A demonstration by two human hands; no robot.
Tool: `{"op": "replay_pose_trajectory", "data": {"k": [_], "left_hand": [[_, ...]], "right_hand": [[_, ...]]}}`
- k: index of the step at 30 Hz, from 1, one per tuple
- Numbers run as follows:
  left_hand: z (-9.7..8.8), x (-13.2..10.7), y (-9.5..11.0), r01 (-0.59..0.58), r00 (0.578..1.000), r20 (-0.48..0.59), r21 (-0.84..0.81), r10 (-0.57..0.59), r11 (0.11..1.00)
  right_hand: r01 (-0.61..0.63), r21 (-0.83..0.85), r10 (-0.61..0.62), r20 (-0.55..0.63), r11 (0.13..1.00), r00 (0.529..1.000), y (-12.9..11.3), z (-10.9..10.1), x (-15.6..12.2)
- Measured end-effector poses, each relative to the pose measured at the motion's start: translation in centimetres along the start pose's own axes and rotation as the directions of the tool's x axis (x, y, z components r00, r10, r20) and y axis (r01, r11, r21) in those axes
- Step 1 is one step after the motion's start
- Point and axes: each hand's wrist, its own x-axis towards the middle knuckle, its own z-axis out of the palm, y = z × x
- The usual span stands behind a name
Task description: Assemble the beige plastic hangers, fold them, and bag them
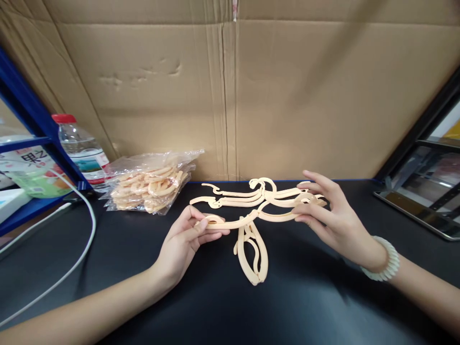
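Note:
A cream plastic folding hanger (241,223) is stretched out between my two hands above the black table. My left hand (181,235) pinches its left arm between thumb and fingers. At the other end, my right hand (332,215) grips the tip of the right arm, with some fingers raised; that tip is partly hidden by the fingers. Just behind lie more unfolded hangers (239,200) of the same kind, overlapping one another. A folded hanger (264,254) rests on the table below the held one, its two arms closed into a narrow loop.
A clear bag (151,184) of folded hangers sits at the back left, beside a water bottle (84,153) with a red cap. A white cable (91,225) curves over the left side. Cardboard (305,86) walls the back. A dark-framed rack (420,187) stands right.

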Motion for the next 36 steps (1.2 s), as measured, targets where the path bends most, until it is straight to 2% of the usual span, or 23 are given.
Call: {"op": "replay_pose_trajectory", "data": {"k": [6,11,15,19,23,25,27,30,34,36], "left_hand": [[0.0,0.1,0.0,0.017,0.999,-0.05,-0.024,-0.018,1.0],[0.1,0.1,0.0,-0.009,0.998,-0.056,0.017,0.01,1.0],[0.5,0.0,0.1,-0.042,0.996,-0.077,0.078,0.048,0.996],[0.7,0.0,0.2,-0.067,0.988,-0.132,0.116,0.082,0.991],[1.0,-0.4,0.1,-0.083,0.981,-0.168,0.101,0.1,0.991],[1.4,-0.7,0.0,-0.069,0.983,-0.163,0.084,0.082,0.994],[1.8,-1.1,-0.2,-0.052,0.989,-0.137,0.074,0.062,0.996],[2.1,-1.3,-0.3,-0.045,0.995,-0.079,0.087,0.052,0.995],[2.1,-1.3,-0.5,-0.056,0.998,-0.01,0.119,0.058,0.991],[2.1,-1.3,-0.6,-0.058,0.998,0.028,0.111,0.055,0.992]], "right_hand": [[0.019,0.104,-0.022,0.026,0.994,0.999,0.5,0.4,-0.6],[-0.156,0.346,0.157,0.024,0.925,0.987,0.4,0.6,-0.5],[-0.321,0.587,0.338,0.083,0.744,0.937,-0.2,0.6,-0.3],[-0.452,0.714,0.46,0.202,0.536,0.865,-0.4,0.6,0.0],[-0.458,0.842,0.56,0.241,0.285,0.793,-0.3,0.7,0.2],[-0.451,0.87,0.58,0.267,0.198,0.77,-0.4,0.9,0.2],[-0.454,0.876,0.575,0.292,0.159,0.765,-0.7,1.2,0.1],[-0.485,0.861,0.516,0.349,0.154,0.782,-1.8,1.5,0.0],[-0.519,0.825,0.258,0.464,0.223,0.848,-3.7,1.3,0.1],[-0.513,0.816,0.114,0.502,0.267,0.857,-4.6,1.0,0.2]]}}
